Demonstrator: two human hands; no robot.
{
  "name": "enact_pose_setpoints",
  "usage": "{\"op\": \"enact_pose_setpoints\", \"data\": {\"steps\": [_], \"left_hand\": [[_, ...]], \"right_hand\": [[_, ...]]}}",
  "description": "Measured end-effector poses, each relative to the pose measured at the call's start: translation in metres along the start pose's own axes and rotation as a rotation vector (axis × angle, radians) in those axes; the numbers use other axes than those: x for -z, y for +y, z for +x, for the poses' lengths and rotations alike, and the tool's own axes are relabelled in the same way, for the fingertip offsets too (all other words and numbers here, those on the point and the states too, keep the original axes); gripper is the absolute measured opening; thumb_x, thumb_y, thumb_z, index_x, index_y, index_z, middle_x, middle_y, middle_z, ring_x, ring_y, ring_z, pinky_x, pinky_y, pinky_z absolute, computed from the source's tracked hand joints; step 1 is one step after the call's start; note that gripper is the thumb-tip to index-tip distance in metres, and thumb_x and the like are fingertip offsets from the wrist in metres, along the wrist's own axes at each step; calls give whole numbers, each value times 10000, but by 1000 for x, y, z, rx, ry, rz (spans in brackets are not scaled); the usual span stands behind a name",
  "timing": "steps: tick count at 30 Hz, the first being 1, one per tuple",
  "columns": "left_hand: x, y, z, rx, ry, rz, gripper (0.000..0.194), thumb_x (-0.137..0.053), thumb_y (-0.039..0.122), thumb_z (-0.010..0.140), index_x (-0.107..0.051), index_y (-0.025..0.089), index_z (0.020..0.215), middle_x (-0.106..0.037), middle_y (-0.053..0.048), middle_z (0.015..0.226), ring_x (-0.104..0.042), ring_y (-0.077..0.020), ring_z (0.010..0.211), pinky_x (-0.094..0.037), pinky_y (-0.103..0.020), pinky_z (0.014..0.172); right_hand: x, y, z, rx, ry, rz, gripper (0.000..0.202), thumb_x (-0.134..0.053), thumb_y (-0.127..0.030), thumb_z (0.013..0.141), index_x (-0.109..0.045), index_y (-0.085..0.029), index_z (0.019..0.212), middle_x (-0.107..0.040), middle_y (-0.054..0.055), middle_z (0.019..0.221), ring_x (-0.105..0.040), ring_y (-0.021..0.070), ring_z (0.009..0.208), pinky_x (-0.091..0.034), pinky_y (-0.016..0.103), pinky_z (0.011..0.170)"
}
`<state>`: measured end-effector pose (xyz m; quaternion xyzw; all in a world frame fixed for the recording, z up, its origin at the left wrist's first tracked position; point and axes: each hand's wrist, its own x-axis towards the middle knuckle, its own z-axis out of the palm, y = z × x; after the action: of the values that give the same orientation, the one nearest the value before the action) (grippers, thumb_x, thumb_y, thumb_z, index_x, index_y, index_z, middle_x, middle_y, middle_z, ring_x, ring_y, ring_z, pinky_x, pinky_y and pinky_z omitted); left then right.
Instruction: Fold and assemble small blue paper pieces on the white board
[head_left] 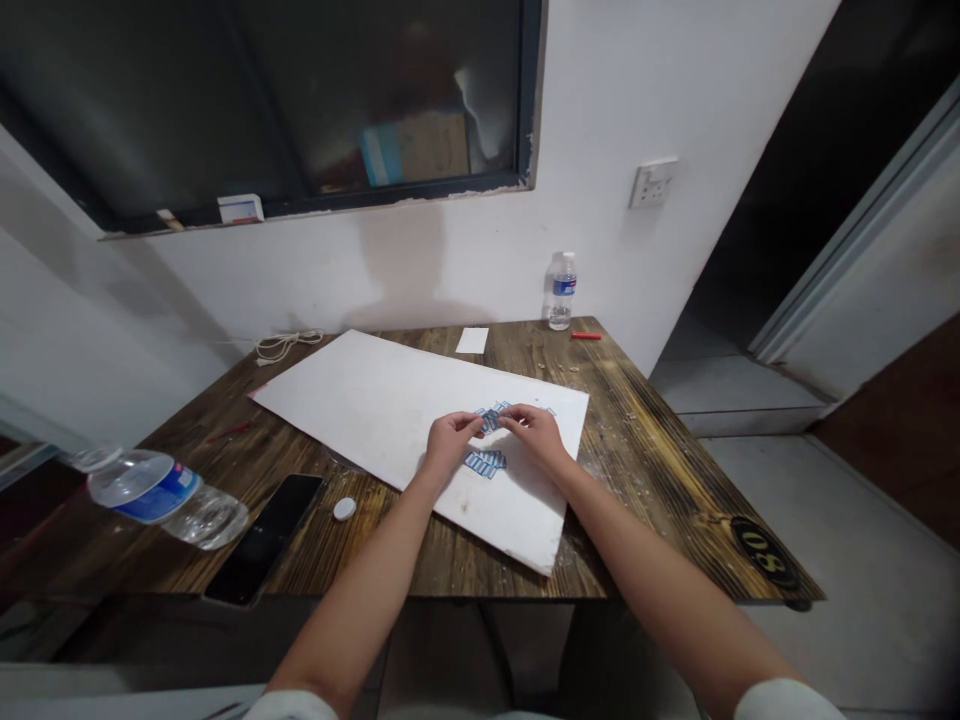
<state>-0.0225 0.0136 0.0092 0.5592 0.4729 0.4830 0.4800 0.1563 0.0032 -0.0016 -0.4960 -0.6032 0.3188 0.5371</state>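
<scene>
Blue-patterned piece is over the white board, btwn L hand & R hand, fingertips pinched nearly closed on it; similar pcs lie nearby. Two-handed handling, prob.; next move needs light, even grip.

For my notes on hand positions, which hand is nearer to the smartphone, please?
Left: the left hand is beyond the smartphone and to its right; the right hand is farther right, past the left one.

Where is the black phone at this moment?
In the head view, the black phone lies at the left of the wooden table, near its front edge, between the fallen water bottle and the round white object.
</scene>
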Motion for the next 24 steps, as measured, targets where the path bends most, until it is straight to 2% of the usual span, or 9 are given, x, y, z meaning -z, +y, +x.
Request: {"op": "enact_pose_setpoints", "data": {"steps": [6,10,16,19,24], "left_hand": [[-3,11,-4,-6,16,-59,292,-791,354,615,-723,131,791,-696,-49,682,-613,-138,605,-470,-245,583],[-5,16,-7,2,13,-57,319,-803,388,607,-725,134,783,-677,-46,649,-603,-142,606,-463,-248,570],[-6,16,-9,32,-82,-52,405,-847,412,544,-727,124,801,-700,-60,701,-616,-149,627,-492,-269,601],[-5,15,-9,18,-69,-34,400,-830,405,564,-730,120,825,-703,-58,708,-606,-144,611,-480,-263,573],[-5,14,-6,-15,-26,-32,327,-791,325,599,-737,118,845,-699,-48,710,-581,-120,583,-470,-257,579]], "right_hand": [[0,-3,-1,38,-19,21,322,-665,-429,740,-735,-203,959,-643,12,707,-558,169,665,-444,307,653],[-1,-5,-3,47,-26,27,370,-688,-443,737,-705,-201,1016,-642,13,725,-567,167,670,-447,308,659],[-1,-6,-5,52,-16,7,363,-697,-444,751,-692,-202,1021,-652,7,704,-581,169,661,-444,303,660],[1,-7,-6,110,-19,-49,312,-673,-404,798,-695,-220,1048,-686,20,766,-599,181,715,-452,315,702],[4,-6,-4,294,-5,-177,213,-579,-292,893,-711,-244,1053,-713,51,902,-603,205,816,-454,347,773]]}}
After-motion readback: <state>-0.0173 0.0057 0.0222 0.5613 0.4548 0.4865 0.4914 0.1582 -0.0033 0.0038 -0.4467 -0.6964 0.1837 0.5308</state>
